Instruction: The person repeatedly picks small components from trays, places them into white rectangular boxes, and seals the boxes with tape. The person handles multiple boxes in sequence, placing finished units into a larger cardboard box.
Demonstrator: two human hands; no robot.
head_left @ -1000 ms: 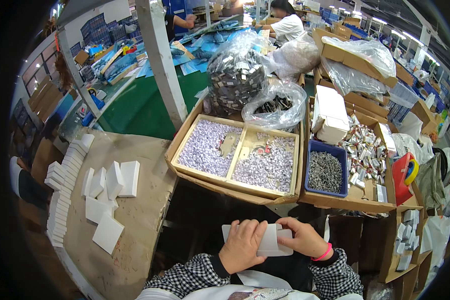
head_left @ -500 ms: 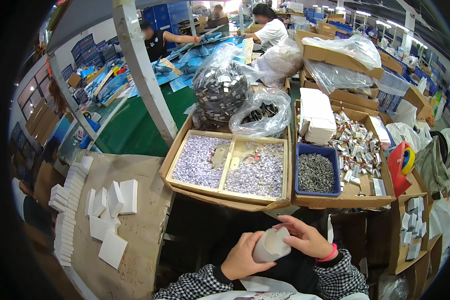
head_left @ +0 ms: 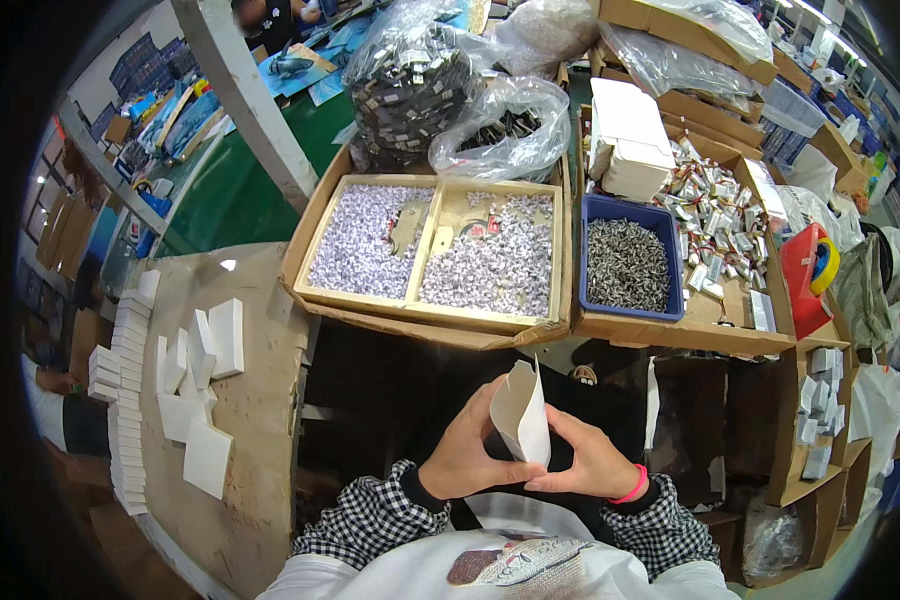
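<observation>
Between my two hands a small white carton (head_left: 521,415) stands upright in the air, its top end open and the flaps sticking up. My left hand (head_left: 468,445) grips it along the left side, thumb across the lower front. Fingers of my right hand (head_left: 592,460) press its right side near the bottom, with a pink band on that wrist. The inside of the carton is not visible. On the cardboard-topped table (head_left: 255,390) to the left lie several closed white boxes (head_left: 208,458), some leaning together.
Ahead is a two-part wooden tray (head_left: 410,300) of small white pieces. To its right sit a blue bin (head_left: 590,297) of small metal parts, a stack of flat white cartons (head_left: 630,130) and small wired parts (head_left: 715,225). A row of white boxes (head_left: 128,370) lines the table's left edge.
The carton has turned from tilted to upright. My right hand has moved from its open end down to its side. The view has tilted downward.
</observation>
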